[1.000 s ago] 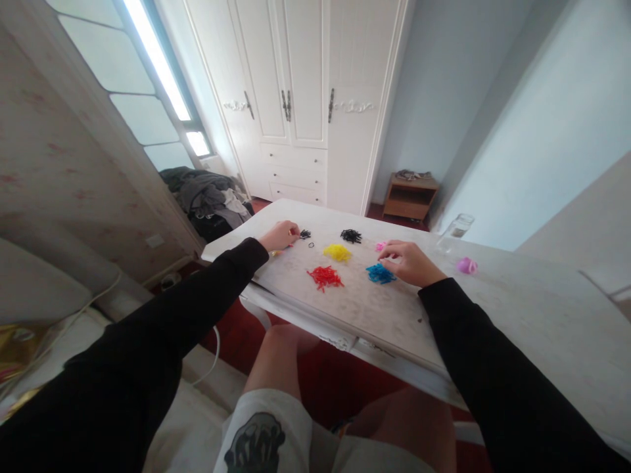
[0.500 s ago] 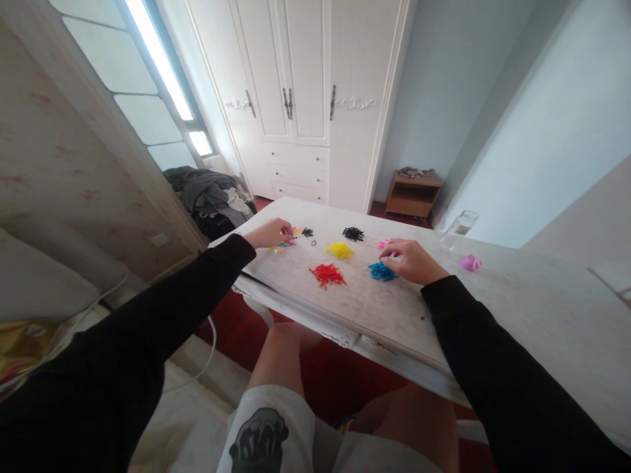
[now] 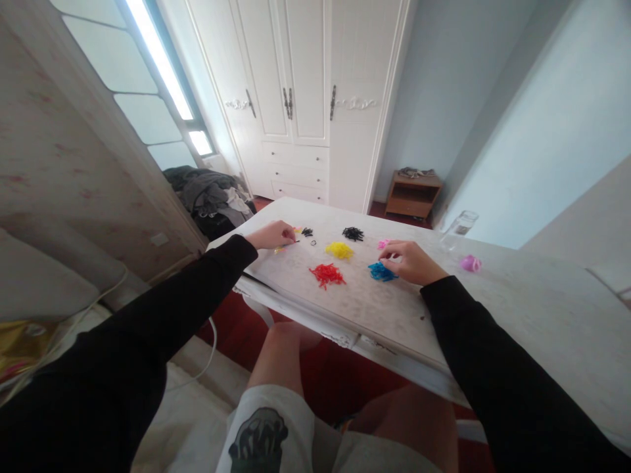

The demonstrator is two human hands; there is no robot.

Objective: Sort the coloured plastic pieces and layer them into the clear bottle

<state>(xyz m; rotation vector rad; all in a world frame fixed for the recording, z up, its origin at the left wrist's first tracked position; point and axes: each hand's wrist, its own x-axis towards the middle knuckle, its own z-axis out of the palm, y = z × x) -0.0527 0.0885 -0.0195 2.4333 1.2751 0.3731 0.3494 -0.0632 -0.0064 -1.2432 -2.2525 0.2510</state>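
Over the far left of the table, my left hand [image 3: 277,235] is closed in a pinch, and a small black strip [image 3: 296,242] sticks out of its fingertips. Multicoloured pieces [image 3: 280,249] lie partly hidden under that hand. A small black pile [image 3: 307,232] and a dark ring-like piece [image 3: 313,243] are just to its right. My right hand [image 3: 409,261] pinches at the edge of a pile of small blue pieces [image 3: 381,272]; whatever its fingertips hold is too small to tell. Pink pieces [image 3: 383,244] show behind it.
Between my hands lie a red pile [image 3: 328,276], a yellow pile [image 3: 340,250] and a larger black pile [image 3: 353,233]. Right of my right hand are a purple object [image 3: 470,263] and a clear glass [image 3: 462,224]. All rest on the white table [image 3: 522,315].
My left hand has shifted slightly toward me, covering more of the multicoloured pieces, and its black strip points further right. My right hand's fingertips have drawn closer together above the blue pile.
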